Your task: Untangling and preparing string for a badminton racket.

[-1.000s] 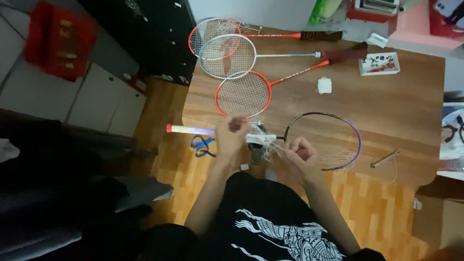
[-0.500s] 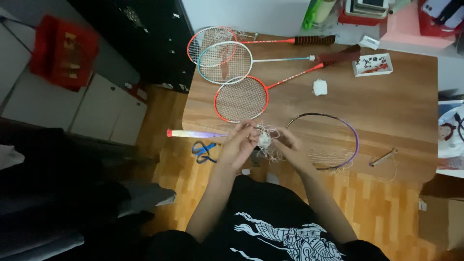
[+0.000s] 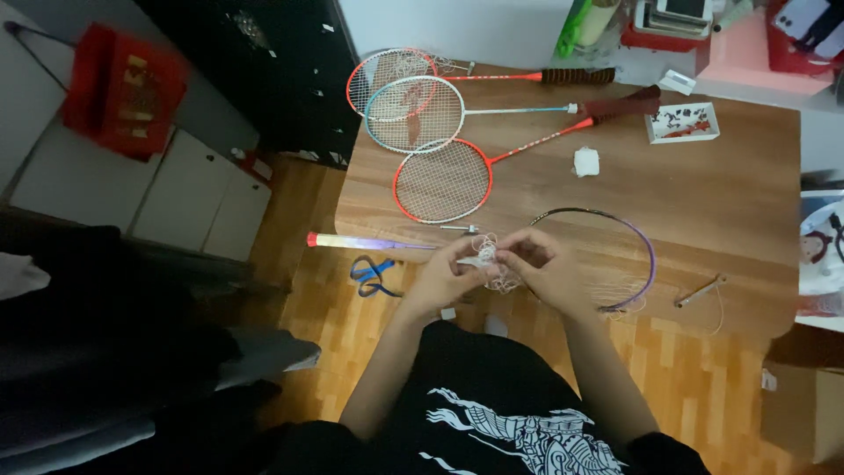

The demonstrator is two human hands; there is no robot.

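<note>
My left hand and my right hand meet at the table's near edge, both pinching a tangled bundle of white racket string. Under my right hand lies a dark racket with a purple frame, its head mostly without strings, loose string hanging at its lower rim. Its pale handle with a red cap sticks out to the left past the table edge.
Three strung rackets lie on the wooden table: a red one, a white-blue one and a red-white one. A white wad, a small tray, a metal tool. Blue scissors on the floor.
My two hands have come together from apart and now close around the string bundle. The view has shifted slightly.
</note>
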